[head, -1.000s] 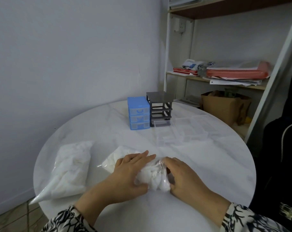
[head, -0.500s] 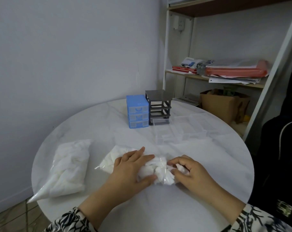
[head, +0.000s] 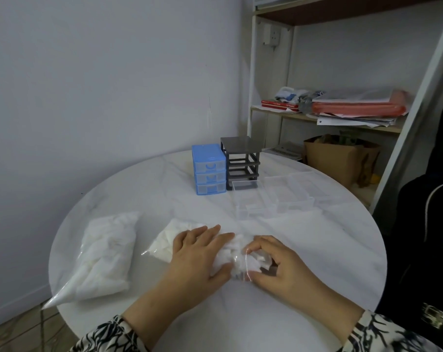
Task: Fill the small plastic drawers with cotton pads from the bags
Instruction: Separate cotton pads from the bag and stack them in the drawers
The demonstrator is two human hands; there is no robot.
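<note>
left hand (head: 200, 252): flat, straight-fingered, pressed on bag of cotton pads (head: 164, 241) | right hand (head: 278, 266): curled, pinched that bag's end | second bag (head: 106, 252): lay leftward | clear drawers (head: 275, 196): stood beyond, apart

Two bags of cotton pads (head: 108, 252), two drawer units (head: 210, 174) — blue and grey — three loose clear drawers (head: 286, 196).

A plain pale grey wall (head: 101, 85) is running behind the round white marble-patterned tabletop (head: 317, 250). To the right, a white-framed shelving unit with wooden boards (head: 251, 85) is standing in the corner, carrying a red folder on stacked papers (head: 355, 109) and, lower down, a brown cardboard box (head: 337, 158). A white wall socket (head: 272, 35) is sitting high between its posts. Brownish floor tiles (head: 17, 329) are showing at lower left. Soft, dim light is falling evenly.
</note>
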